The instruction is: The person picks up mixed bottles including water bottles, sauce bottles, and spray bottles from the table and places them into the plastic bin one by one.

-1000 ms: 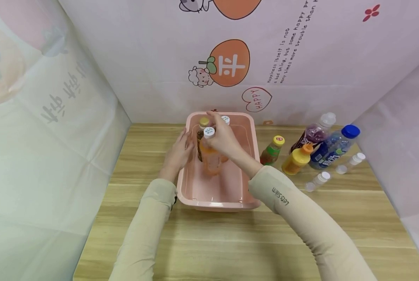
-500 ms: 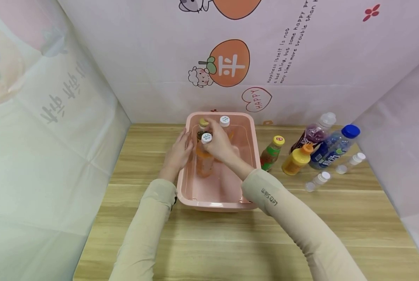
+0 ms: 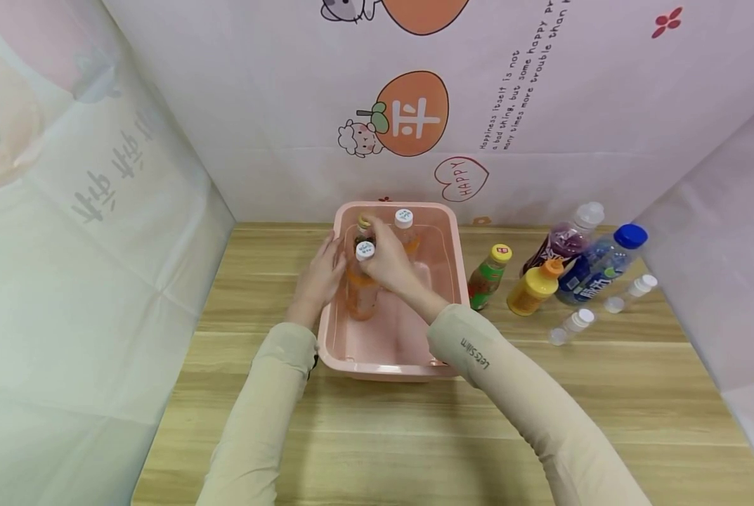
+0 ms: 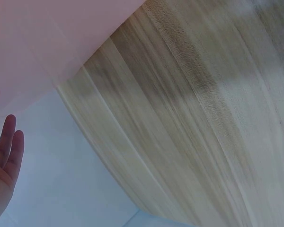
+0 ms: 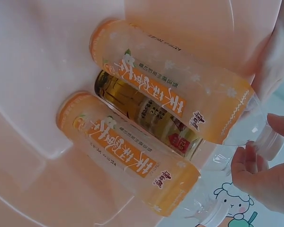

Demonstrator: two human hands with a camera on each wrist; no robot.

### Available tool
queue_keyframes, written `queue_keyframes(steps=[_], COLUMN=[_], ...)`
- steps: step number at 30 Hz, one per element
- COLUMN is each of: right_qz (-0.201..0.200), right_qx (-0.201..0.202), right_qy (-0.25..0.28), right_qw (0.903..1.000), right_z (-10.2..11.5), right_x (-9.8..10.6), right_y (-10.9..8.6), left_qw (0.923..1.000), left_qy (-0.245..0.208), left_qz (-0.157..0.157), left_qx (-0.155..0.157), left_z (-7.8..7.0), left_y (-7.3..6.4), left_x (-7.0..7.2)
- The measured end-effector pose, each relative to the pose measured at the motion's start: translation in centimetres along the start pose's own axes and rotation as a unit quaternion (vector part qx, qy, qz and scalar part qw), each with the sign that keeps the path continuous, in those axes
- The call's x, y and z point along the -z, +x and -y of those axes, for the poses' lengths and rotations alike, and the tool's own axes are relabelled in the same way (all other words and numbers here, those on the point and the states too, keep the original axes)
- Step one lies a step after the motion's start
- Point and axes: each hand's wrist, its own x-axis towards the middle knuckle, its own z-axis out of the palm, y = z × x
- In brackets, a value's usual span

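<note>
A pink plastic basin [image 3: 389,368] stands on the wooden table. My right hand [image 3: 389,267] pinches the neck of an orange-labelled tea bottle [image 3: 362,299] just below its white cap, inside the basin near the left wall. Whether its base touches the basin floor I cannot tell. Behind it is an amber glass bottle [image 5: 132,104] with a gold cap, partly hidden by my fingers. A second orange-labelled tea bottle [image 5: 132,156] stands to its right, at the back. My left hand [image 3: 321,277] rests on the basin's left rim, fingers fairly straight in the left wrist view.
Right of the basin stand a yellow-capped bottle with a green label [image 3: 487,277], a yellow squeeze bottle [image 3: 533,289], a purple drink bottle [image 3: 563,242] and a blue-capped bottle [image 3: 604,260]. Two small white-capped bottles [image 3: 571,327] are nearby. Printed cloth walls [image 3: 288,126] enclose the table.
My right hand has moved left and slightly toward me with the tea bottle, which is now closer to the basin's left wall. The second tea bottle shows more. My left hand has stayed put.
</note>
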Motion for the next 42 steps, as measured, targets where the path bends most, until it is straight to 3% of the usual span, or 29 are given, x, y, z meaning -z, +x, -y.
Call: queue_keyframes(steps=[12, 22, 27, 31, 37, 42], right_qz=[0.047, 0.052, 0.058, 0.06, 0.031, 0.011], right_qx=[-0.026, -0.009, 0.015, -0.01, -0.027, -0.048], right_qy=[0.001, 0.013, 0.032, 0.048, 0.09, 0.079], right_qw=[0.9986, 0.9985, 0.9977, 0.997, 0.9951, 0.9957], right_z=[0.2, 0.1, -0.1, -0.2, -1.0, -2.6], right_x=[-0.2, 0.9, 2.7, 4.7, 8.1, 10.9], right_y=[0.0, -0.4, -0.6, -0.9, -1.2, -1.8], left_qw=[0.9999, 0.9999, 0.9997, 0.9997, 0.9996, 0.9996], left_qy=[-0.012, -0.009, -0.004, -0.005, -0.013, -0.015], left_qz=[0.0, -0.011, -0.021, -0.025, -0.023, -0.022], left_qx=[0.003, -0.003, -0.006, -0.007, -0.001, 0.003], left_z=[0.1, 0.0, 0.0, 0.1, 0.1, 0.1], left_y=[-0.1, -0.1, -0.1, -0.2, -0.1, -0.1], left_x=[-0.1, -0.1, -0.1, -0.3, -0.3, -0.3])
